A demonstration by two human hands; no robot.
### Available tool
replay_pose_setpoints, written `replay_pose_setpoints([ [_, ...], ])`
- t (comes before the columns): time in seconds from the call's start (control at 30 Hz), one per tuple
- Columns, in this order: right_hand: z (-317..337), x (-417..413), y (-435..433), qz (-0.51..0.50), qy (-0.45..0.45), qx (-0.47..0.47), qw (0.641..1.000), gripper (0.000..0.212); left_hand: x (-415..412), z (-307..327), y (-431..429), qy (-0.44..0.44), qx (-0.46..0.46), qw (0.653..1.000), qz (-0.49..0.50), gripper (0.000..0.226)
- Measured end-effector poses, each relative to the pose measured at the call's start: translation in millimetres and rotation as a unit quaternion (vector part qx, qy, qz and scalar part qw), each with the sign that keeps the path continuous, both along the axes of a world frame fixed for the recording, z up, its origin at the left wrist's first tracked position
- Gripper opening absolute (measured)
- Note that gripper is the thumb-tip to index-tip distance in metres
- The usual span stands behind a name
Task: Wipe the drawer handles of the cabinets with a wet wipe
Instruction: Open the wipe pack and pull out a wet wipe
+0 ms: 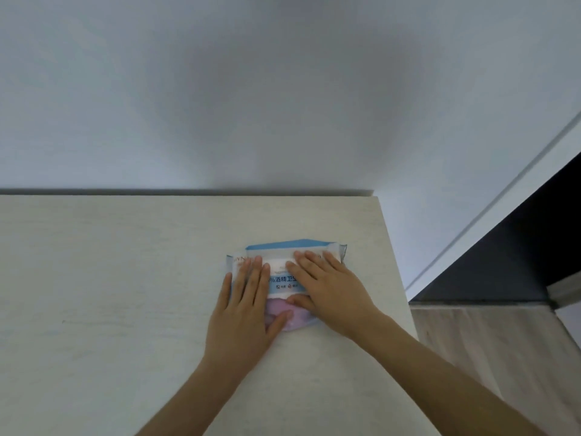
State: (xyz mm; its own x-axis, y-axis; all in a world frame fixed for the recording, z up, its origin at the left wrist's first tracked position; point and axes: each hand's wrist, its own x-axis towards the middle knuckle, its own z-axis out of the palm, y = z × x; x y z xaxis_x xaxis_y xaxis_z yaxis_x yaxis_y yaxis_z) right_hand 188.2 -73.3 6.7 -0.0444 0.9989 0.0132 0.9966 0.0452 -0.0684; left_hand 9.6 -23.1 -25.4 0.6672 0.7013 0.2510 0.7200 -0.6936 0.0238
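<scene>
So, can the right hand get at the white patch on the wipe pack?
Probably yes: right hand lies flat on the wipe pack, fingertips beside the white patch; left hand leaves it uncovered.

Blue-and-white wet wipe pack (284,280) lies flat on the pale cabinet top (125,278).
</scene>
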Motion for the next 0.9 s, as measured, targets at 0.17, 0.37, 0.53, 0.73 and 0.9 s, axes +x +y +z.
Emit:
replay_pose_setpoints([
  [0.17,1.8,-2.0,-0.9,0.015,-0.007,-0.028,0.999,0.075,3.8,-2.9,-4.8,-0.020,-0.037,0.999,0.019,0.081],
  [0.37,1.9,-2.3,-1.7,0.034,0.000,-0.033,0.999,0.058,7.2,-5.5,-7.2,-0.051,-0.074,0.995,0.036,0.082],
  [0.53,4.4,3.4,3.6,0.063,-0.030,0.000,0.998,0.050,7.9,-7.8,-7.6,-0.082,-0.078,0.993,0.038,0.083],
  [0.73,10.3,3.6,7.3,0.090,-0.078,0.042,0.992,0.052,8.1,-12.4,-8.5,-0.110,-0.053,0.992,0.037,0.084],
  [0.9,15.5,4.5,6.9,0.102,-0.067,0.042,0.992,0.050,8.9,-13.3,-8.7,-0.134,-0.043,0.989,0.036,0.083],
])
